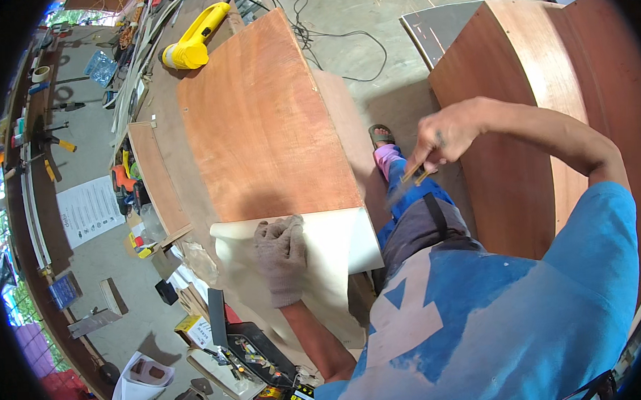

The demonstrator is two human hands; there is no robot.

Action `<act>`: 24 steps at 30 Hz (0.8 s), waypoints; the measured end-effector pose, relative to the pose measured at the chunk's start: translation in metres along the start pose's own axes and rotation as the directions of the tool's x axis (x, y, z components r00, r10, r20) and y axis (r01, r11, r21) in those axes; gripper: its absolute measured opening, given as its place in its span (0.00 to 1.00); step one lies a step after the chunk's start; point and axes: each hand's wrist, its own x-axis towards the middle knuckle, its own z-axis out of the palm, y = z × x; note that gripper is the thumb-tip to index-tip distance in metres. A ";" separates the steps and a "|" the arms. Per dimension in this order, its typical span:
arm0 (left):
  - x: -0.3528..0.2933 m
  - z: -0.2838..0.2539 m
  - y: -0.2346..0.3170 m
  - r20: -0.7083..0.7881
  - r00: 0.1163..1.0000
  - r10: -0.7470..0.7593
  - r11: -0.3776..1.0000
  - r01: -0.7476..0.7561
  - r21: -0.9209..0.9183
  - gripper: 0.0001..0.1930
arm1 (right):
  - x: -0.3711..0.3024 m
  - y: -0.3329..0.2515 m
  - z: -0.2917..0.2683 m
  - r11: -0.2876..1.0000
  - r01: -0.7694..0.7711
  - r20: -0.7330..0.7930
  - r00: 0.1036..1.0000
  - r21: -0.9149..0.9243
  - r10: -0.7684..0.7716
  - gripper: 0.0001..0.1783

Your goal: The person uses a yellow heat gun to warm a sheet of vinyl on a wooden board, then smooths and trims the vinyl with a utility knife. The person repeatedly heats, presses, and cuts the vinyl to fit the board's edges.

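Concrete floor [408, 72] | black case [268, 342]: small items [255, 359] | left hand [281, 256] on cream sheet [324, 249]

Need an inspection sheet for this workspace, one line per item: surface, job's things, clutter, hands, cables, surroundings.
Surface: reddish-brown wooden panel; yellow handheld tool by its far left corner, contact unclear.
Job's things: cream sheet along the panel's near edge; wooden-handled tool in use, end blurred, type unclear.
Clutter: to the left, orange-and-black drill, printed paper, open black toolbox with small items.
Hands: left hand gloved, laid on the sheet; right hand ungloved, gripping the wooden-handled tool.
Cables: dark cable looped loosely on the floor beyond the panel; ends not traceable.
Surroundings: large wooden piece at right; bright spark-like streaks near the top edge, source not visible.
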 end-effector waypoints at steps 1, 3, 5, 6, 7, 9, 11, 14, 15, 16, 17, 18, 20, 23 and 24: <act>-0.006 0.000 0.003 -0.021 1.000 -0.017 1.000 0.017 0.012 0.09 | 0.000 -0.011 -0.015 0.977 -0.197 -0.005 0.980 0.081 0.198 0.26; -0.011 -0.001 0.004 -0.045 0.999 0.013 0.998 -0.010 0.066 0.10 | 0.018 -0.034 -0.040 0.890 -0.421 -0.006 0.904 0.176 0.428 0.25; -0.018 0.002 -0.013 -0.049 0.997 0.066 0.989 -0.059 0.136 0.11 | 0.057 -0.059 -0.051 0.839 -0.500 -0.014 0.857 0.217 0.515 0.25; -0.010 -0.006 0.002 -0.045 0.999 0.021 0.998 -0.018 0.065 0.10 | 0.084 -0.063 -0.054 0.944 -0.305 -0.071 0.946 0.125 0.315 0.23; -0.008 -0.004 0.000 -0.052 0.997 0.059 0.997 -0.056 0.044 0.09 | 0.122 -0.026 -0.037 0.997 -0.067 -0.200 0.977 0.036 0.073 0.18; -0.001 -0.005 0.007 -0.032 0.998 0.048 0.997 -0.045 0.067 0.09 | 0.204 0.035 -0.011 0.986 0.145 -0.260 0.952 -0.081 -0.162 0.13; -0.007 -0.004 0.002 -0.052 0.997 0.059 0.992 -0.053 0.116 0.08 | 0.281 0.018 -0.013 0.994 0.052 -0.113 0.992 -0.091 -0.063 0.11; -0.011 -0.003 0.006 -0.066 0.998 -0.003 0.996 0.008 0.086 0.08 | 0.325 -0.023 -0.019 0.985 -0.039 0.060 0.997 -0.169 0.050 0.09; -0.013 -0.001 0.010 -0.073 0.996 -0.044 0.997 0.048 0.055 0.07 | 0.328 -0.025 -0.019 0.994 -0.076 0.096 0.992 -0.075 0.083 0.09; -0.011 0.001 0.009 -0.082 0.996 -0.017 0.999 0.020 0.045 0.07 | 0.328 -0.023 -0.024 0.993 -0.119 0.128 0.985 0.019 0.115 0.08; -0.009 0.002 0.007 -0.093 0.996 0.006 0.999 -0.003 0.032 0.08 | 0.323 -0.020 -0.025 0.980 -0.166 0.167 0.975 0.112 0.146 0.08; -0.009 0.002 0.003 -0.100 0.994 0.034 0.999 -0.032 0.016 0.08 | 0.314 -0.017 -0.028 0.982 -0.167 0.199 0.969 0.086 0.148 0.09; -0.013 0.000 -0.002 -0.103 0.992 0.071 0.994 -0.062 0.086 0.08 | 0.290 -0.013 -0.034 0.985 -0.170 0.259 0.953 0.031 0.157 0.13; -0.013 0.001 0.000 -0.083 0.995 0.054 0.996 -0.048 0.073 0.10 | 0.234 -0.006 -0.030 0.995 -0.103 0.304 0.948 -0.002 0.099 0.20; -0.014 -0.001 0.000 -0.054 0.998 0.035 0.997 -0.031 0.066 0.10 | 0.212 -0.012 -0.034 0.992 -0.130 0.312 0.942 -0.010 0.126 0.22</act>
